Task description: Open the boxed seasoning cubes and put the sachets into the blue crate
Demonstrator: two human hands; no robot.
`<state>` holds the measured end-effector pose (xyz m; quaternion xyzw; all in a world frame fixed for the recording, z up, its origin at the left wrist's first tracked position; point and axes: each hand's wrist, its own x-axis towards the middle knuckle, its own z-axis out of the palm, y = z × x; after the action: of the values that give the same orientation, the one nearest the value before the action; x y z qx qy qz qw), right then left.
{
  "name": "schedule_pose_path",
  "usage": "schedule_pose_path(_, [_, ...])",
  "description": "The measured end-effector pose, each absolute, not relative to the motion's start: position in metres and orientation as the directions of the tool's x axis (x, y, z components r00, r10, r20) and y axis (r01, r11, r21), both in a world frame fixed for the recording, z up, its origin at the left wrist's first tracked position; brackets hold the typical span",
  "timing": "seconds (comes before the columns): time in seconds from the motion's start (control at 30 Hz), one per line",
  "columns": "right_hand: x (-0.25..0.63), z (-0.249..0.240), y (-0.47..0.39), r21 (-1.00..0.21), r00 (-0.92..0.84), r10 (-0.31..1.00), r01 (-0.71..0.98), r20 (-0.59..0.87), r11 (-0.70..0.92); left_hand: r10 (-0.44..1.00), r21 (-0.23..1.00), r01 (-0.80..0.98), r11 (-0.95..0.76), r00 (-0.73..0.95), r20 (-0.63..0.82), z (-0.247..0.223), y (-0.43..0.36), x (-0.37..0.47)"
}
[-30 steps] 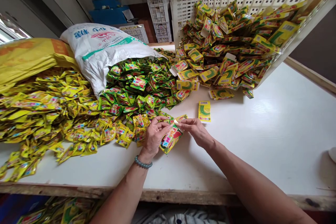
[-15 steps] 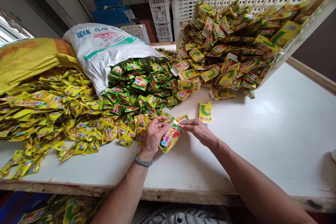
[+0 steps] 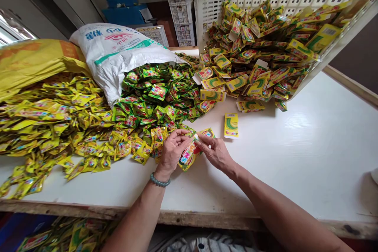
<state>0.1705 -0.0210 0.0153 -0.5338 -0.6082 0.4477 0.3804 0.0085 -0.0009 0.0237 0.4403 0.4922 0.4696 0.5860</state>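
My left hand (image 3: 171, 152), with a beaded bracelet (image 3: 160, 180) at the wrist, grips a small yellow and green candy box (image 3: 186, 159) from its left side. The box is tilted above the table, its printed front facing up. At its upper end the fingers of my right hand (image 3: 217, 153) pinch closed around the white flap (image 3: 196, 137). Just behind those fingers shows another colourful printed box or packet (image 3: 206, 132), partly hidden. A single yellow box (image 3: 231, 126) lies on the table beyond my right hand.
Green candy sachets (image 3: 159, 92) spill from a white sack (image 3: 115, 53); yellow sachets (image 3: 53, 114) pile at left beside a yellow bag (image 3: 38, 63). A tipped white crate (image 3: 203, 10) pours out small boxes (image 3: 254, 55). A wooden edge (image 3: 206, 220) borders the white table (image 3: 295, 165).
My right hand has shifted slightly left and turned, its thumb now over the box's upper end. The box stays in my left hand, and the view has moved a little.
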Motion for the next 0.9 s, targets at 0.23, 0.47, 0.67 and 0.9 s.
schedule_pose_path(0.23, [0.178,0.017,-0.017,-0.986,-0.119,0.989,0.151,-0.083,-0.064,0.990,0.992,-0.061,0.115,0.087,-0.109,0.026,-0.002,0.008])
schedule_pose_path(0.47, [0.188,0.023,-0.012,-0.985,-0.217,0.975,0.170,-0.047,-0.009,0.975,0.967,-0.140,0.213,0.097,-0.200,0.028,-0.002,0.008])
schedule_pose_path(0.67, [0.186,0.019,-0.017,-0.946,-0.253,0.964,0.284,0.084,0.157,0.968,0.961,-0.133,0.242,0.103,-0.229,0.028,-0.004,0.008])
schedule_pose_path(0.9, [0.173,0.021,-0.025,-0.913,-0.165,0.982,0.380,0.088,0.145,0.968,0.955,-0.169,0.245,0.101,-0.231,0.024,0.000,0.009])
